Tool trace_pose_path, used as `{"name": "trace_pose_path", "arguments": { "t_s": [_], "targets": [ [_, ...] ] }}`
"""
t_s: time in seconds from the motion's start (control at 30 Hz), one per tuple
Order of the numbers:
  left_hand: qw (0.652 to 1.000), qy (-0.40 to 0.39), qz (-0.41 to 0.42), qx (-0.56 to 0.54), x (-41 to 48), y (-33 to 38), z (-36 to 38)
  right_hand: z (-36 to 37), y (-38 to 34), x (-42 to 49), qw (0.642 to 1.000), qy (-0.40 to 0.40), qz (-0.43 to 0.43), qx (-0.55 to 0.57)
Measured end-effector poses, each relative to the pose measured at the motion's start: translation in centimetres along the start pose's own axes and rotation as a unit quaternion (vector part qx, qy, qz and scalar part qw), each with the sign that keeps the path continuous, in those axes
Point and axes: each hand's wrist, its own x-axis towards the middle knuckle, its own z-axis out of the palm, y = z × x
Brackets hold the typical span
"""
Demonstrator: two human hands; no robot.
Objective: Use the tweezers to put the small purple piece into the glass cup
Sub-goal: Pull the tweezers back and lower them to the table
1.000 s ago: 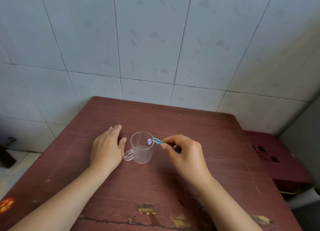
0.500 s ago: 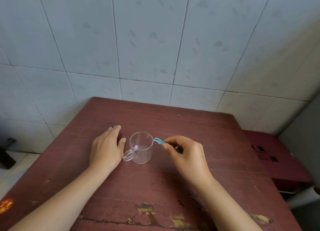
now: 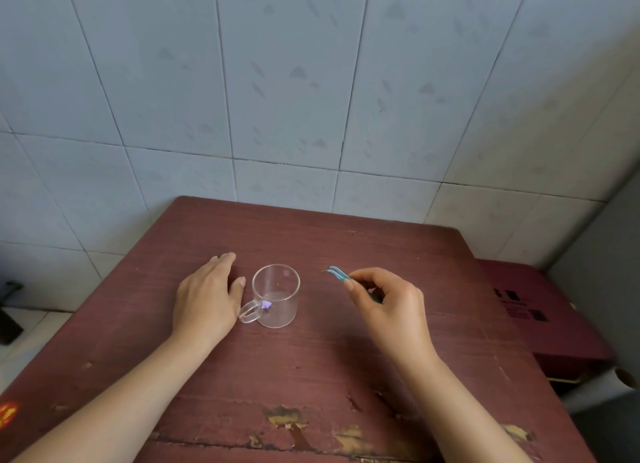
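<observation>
Head view: purple piece (image 3: 266,304) now sits inside the glass cup (image 3: 276,295), low at the near-left wall by the handle. A sec ago it was pinched at the tweezers' tips over the rim; half a sec ago it was already dropping inside. So task looks basically done, only tool put-down left.

Right hand (image 3: 388,303) has pulled back to the right w/ the tweezers (image 3: 336,274), fingers clenched on the handle; tips slightly parted, nothing between them, well apart from the cup. Left hand (image 3: 207,294) lies flat on the table (image 3: 346,358), released, thumb just beside the cup, not gripping it.

Room: bare tabletop right of and behind the cup. Table's right edge near the right wrist, a box (image 3: 540,317) lower beyond it. Tiled wall (image 3: 311,98) behind far edge
</observation>
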Motion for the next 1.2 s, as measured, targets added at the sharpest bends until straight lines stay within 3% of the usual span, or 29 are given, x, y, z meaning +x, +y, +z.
{"name": "trace_pose_path", "arguments": {
  "t_s": [0.23,0.63,1.2],
  "targets": [
    [1.0,-0.002,-0.002,-0.001,0.0,0.1,-0.1,-0.9,1.3,-0.2,0.999,0.024,0.034,-0.028],
    [1.0,-0.007,-0.006,0.007,0.0,0.2,-0.1,-1.4,3.1,-0.4,0.982,-0.025,0.131,-0.13],
    [1.0,-0.009,-0.007,0.006,0.1,0.0,0.0,-0.8,3.9,-0.8,0.977,-0.021,0.069,-0.201]
  ]
}}
